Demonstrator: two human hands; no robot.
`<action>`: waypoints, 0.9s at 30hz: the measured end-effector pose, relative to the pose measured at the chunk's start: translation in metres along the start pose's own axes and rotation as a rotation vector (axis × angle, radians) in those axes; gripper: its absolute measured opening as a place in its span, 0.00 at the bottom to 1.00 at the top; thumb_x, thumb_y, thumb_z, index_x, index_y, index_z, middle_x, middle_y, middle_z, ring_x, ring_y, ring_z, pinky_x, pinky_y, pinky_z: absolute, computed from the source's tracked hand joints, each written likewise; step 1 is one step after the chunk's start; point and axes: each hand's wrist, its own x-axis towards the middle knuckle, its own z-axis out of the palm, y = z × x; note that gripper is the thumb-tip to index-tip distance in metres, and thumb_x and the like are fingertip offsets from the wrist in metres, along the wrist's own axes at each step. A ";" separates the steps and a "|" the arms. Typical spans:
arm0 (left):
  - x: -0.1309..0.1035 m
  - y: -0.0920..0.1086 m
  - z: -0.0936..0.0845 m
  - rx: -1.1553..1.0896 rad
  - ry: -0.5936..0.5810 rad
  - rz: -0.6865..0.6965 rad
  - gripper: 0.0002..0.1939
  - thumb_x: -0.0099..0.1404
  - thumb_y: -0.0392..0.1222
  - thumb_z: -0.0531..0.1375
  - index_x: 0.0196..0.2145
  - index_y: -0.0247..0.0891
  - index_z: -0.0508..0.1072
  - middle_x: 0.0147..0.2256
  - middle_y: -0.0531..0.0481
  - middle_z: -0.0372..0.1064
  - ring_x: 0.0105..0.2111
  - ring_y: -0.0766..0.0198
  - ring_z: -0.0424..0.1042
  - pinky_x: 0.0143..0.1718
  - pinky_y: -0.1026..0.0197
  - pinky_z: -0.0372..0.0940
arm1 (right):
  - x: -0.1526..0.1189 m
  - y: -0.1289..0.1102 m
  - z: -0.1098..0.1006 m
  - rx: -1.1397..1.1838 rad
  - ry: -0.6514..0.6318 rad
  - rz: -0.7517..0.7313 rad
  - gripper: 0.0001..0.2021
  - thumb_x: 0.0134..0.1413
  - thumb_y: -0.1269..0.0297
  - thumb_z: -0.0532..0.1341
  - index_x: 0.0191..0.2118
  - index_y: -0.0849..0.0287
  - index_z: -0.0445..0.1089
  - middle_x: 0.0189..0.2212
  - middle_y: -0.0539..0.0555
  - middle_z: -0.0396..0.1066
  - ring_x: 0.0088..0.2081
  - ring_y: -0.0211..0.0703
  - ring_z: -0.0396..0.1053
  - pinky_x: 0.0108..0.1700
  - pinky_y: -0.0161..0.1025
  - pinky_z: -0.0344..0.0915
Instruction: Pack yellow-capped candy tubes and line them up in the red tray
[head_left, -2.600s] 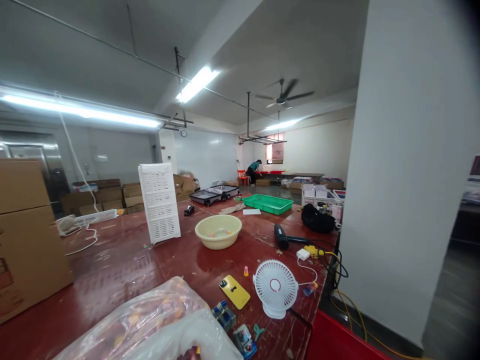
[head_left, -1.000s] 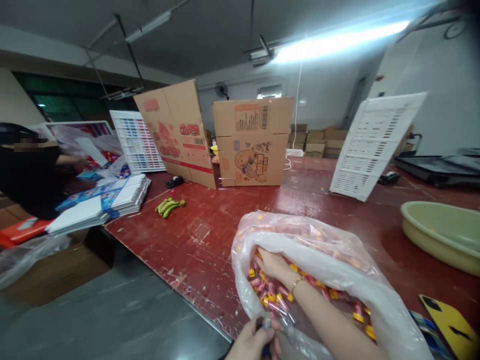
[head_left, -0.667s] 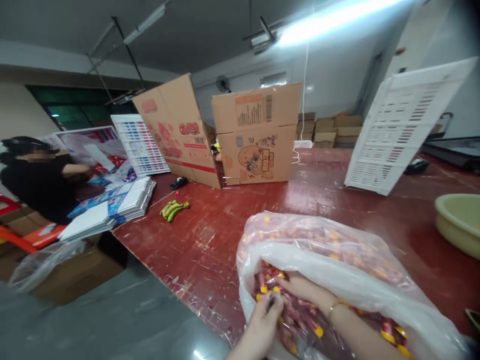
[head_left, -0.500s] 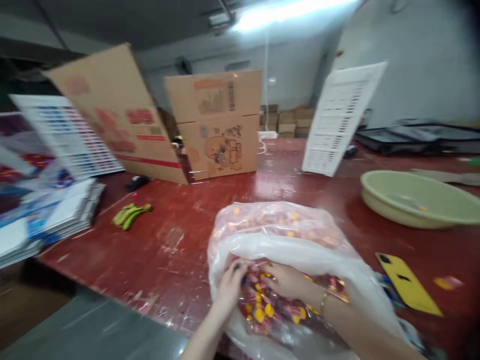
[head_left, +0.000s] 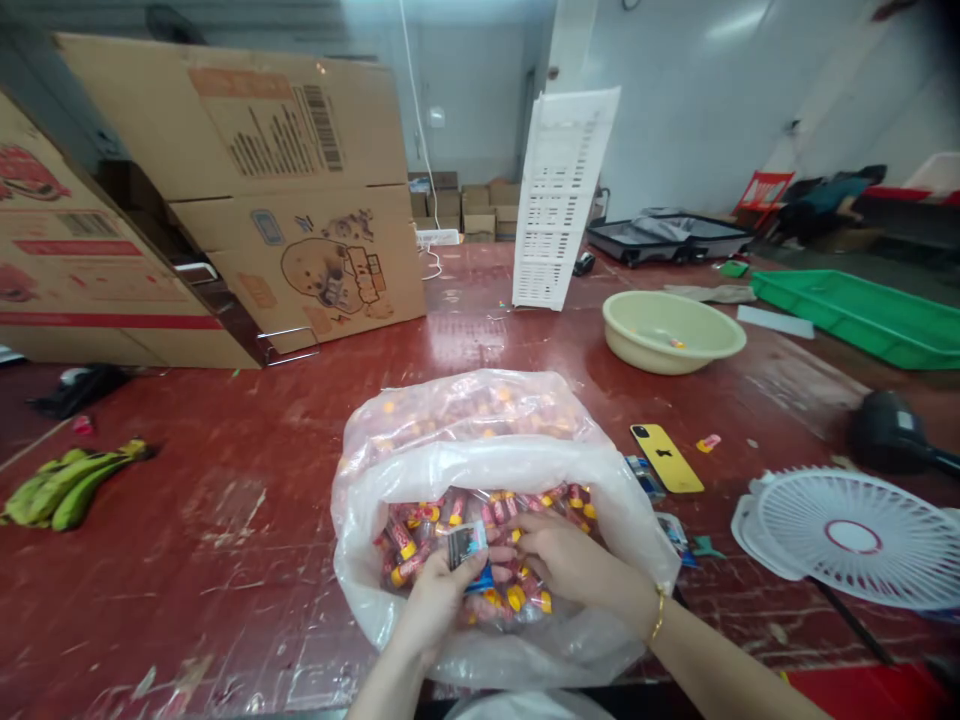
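Observation:
A white plastic bag (head_left: 480, 455) stands with its mouth spread wide, full of small pink tubes with yellow caps (head_left: 405, 565). My left hand (head_left: 435, 600) is inside the mouth, closed on a small dark-and-blue packet (head_left: 468, 545) between thumb and fingers. Just right of the packet, my right hand (head_left: 566, 560) lies over the tubes with its fingers stretched toward the left hand. Its fingertips are partly hidden, and I see nothing gripped in it. A gold bracelet (head_left: 658, 612) circles the right wrist.
Right of the bag lie a yellow phone (head_left: 667, 458), a loose tube (head_left: 708, 442) and a white fan grille (head_left: 855, 535). A pale green basin (head_left: 675, 345) and green tray (head_left: 862, 310) are farther back. Bananas (head_left: 67, 485) and cardboard boxes (head_left: 300, 210) are at left.
The view has swung right and steadied. The packet now shows clearly in my left hand above the tubes. My right hand stays in the bag, close beside the left.

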 end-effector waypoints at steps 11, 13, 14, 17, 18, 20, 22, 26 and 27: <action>0.002 -0.014 0.043 0.123 -0.037 -0.071 0.19 0.48 0.50 0.69 0.32 0.31 0.77 0.27 0.45 0.78 0.28 0.58 0.75 0.26 0.62 0.67 | -0.054 0.023 0.011 0.962 0.723 0.297 0.14 0.52 0.53 0.63 0.34 0.55 0.60 0.22 0.46 0.67 0.22 0.39 0.68 0.28 0.36 0.65; 0.005 -0.017 0.052 0.142 -0.058 -0.072 0.17 0.48 0.49 0.69 0.29 0.32 0.76 0.24 0.47 0.76 0.26 0.60 0.73 0.25 0.63 0.66 | -0.061 0.022 0.005 1.032 0.728 0.308 0.15 0.50 0.52 0.64 0.37 0.56 0.61 0.23 0.46 0.69 0.21 0.38 0.68 0.27 0.36 0.65; 0.005 -0.017 0.056 0.142 -0.067 -0.083 0.17 0.49 0.49 0.69 0.29 0.32 0.76 0.24 0.47 0.76 0.25 0.61 0.73 0.25 0.63 0.66 | -0.064 0.022 0.003 1.046 0.745 0.314 0.16 0.49 0.52 0.65 0.38 0.56 0.63 0.25 0.47 0.70 0.22 0.37 0.68 0.27 0.35 0.65; 0.005 -0.015 0.065 0.112 -0.113 -0.137 0.18 0.54 0.50 0.65 0.34 0.31 0.76 0.29 0.43 0.78 0.28 0.58 0.74 0.28 0.60 0.68 | -0.071 0.021 -0.004 1.043 0.792 0.317 0.15 0.50 0.54 0.65 0.40 0.57 0.66 0.28 0.48 0.70 0.26 0.37 0.69 0.31 0.36 0.66; 0.005 -0.014 0.066 0.086 -0.135 -0.154 0.18 0.56 0.50 0.64 0.36 0.31 0.76 0.32 0.41 0.78 0.31 0.56 0.75 0.30 0.58 0.69 | -0.073 0.021 -0.006 1.033 0.788 0.310 0.15 0.51 0.55 0.65 0.41 0.57 0.68 0.27 0.49 0.71 0.28 0.37 0.69 0.33 0.36 0.66; 0.003 -0.014 0.067 0.011 -0.164 -0.187 0.16 0.58 0.47 0.64 0.37 0.30 0.76 0.37 0.39 0.78 0.35 0.54 0.76 0.33 0.56 0.70 | -0.076 0.023 -0.009 1.021 0.759 0.300 0.14 0.52 0.56 0.63 0.43 0.57 0.69 0.26 0.49 0.70 0.29 0.38 0.68 0.34 0.36 0.66; 0.001 -0.016 0.067 -0.065 -0.169 -0.213 0.14 0.57 0.44 0.64 0.37 0.31 0.76 0.39 0.38 0.78 0.37 0.52 0.76 0.35 0.55 0.70 | -0.077 0.024 -0.012 1.046 0.766 0.296 0.16 0.51 0.57 0.65 0.44 0.57 0.69 0.29 0.50 0.71 0.30 0.38 0.68 0.36 0.37 0.67; 0.000 -0.021 0.069 -0.014 -0.188 -0.140 0.16 0.55 0.45 0.66 0.38 0.30 0.76 0.38 0.38 0.79 0.39 0.52 0.76 0.39 0.56 0.70 | -0.076 0.023 -0.017 1.152 0.909 0.281 0.19 0.42 0.60 0.70 0.40 0.53 0.65 0.36 0.50 0.72 0.34 0.39 0.69 0.35 0.36 0.68; 0.000 -0.021 0.071 0.019 -0.173 -0.119 0.17 0.54 0.45 0.67 0.38 0.31 0.76 0.37 0.39 0.79 0.38 0.51 0.77 0.37 0.56 0.70 | -0.076 0.021 -0.018 1.154 0.935 0.274 0.18 0.41 0.60 0.71 0.37 0.54 0.64 0.35 0.50 0.72 0.33 0.39 0.69 0.34 0.35 0.68</action>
